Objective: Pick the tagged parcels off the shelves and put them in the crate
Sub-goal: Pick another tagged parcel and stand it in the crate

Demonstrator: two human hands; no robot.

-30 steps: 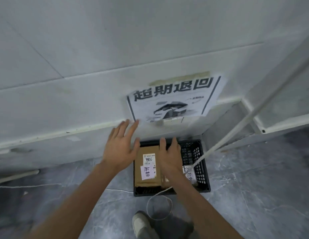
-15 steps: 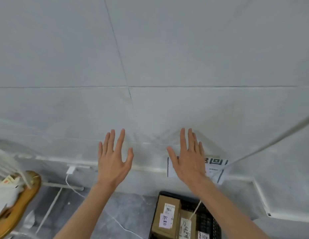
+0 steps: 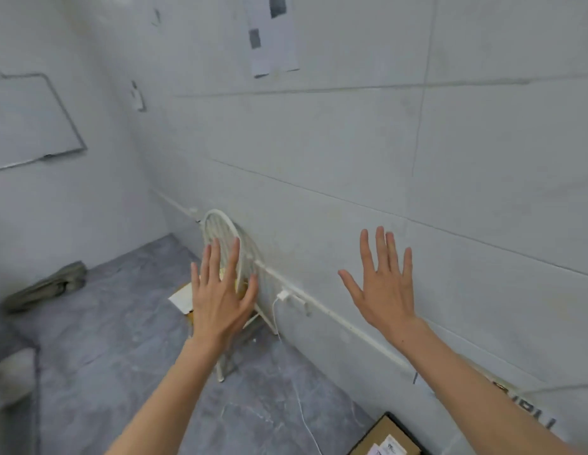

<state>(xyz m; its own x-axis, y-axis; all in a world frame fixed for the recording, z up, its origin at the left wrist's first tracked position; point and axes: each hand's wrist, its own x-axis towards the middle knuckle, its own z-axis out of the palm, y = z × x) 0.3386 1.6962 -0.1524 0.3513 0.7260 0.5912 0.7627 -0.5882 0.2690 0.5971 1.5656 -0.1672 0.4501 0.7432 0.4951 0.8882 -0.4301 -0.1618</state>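
Both hands are up in front of the tiled wall (image 3: 351, 152), palms fwd, backs to the camera, holding nothing. The left hand (image 3: 220, 300) sits at about 7 o'clock from frame centre, fingers straight and a bit spread, thumb out to the right. It overlaps a white wire frame (image 3: 217, 213) w/ a rounded top that stands on the floor against the wall. Can't tell if the hand touches it.

The right hand (image 3: 386, 290) is at about 4 o'clock from centre, fingers splayed wide and thumb pointing left, in front of bare tile. The two hands are well apart.

The black crate (image 3: 411, 436) is cut off by the bottom edge at 5 o'clock, on the grey floor (image 3: 122, 339) near the wall, under the right forearm. Inside lies a brown cardboard parcel (image 3: 373, 438) w/ white and pink tags (image 3: 389, 449) on top. Shelves aren't in view.

A white conduit (image 3: 335, 315) runs along the wall base, w/ a plug (image 3: 282, 295) and thin white cable (image 3: 275, 313) dropping to the floor. A blurred paper sheet (image 3: 273, 31) hangs at 12 o'clock. A printed poster (image 3: 532, 412) shows partly at 4 o'clock, behind the right forearm. At 9 o'clock an olive-green bundle (image 3: 46, 287) lies on the floor by the left wall.
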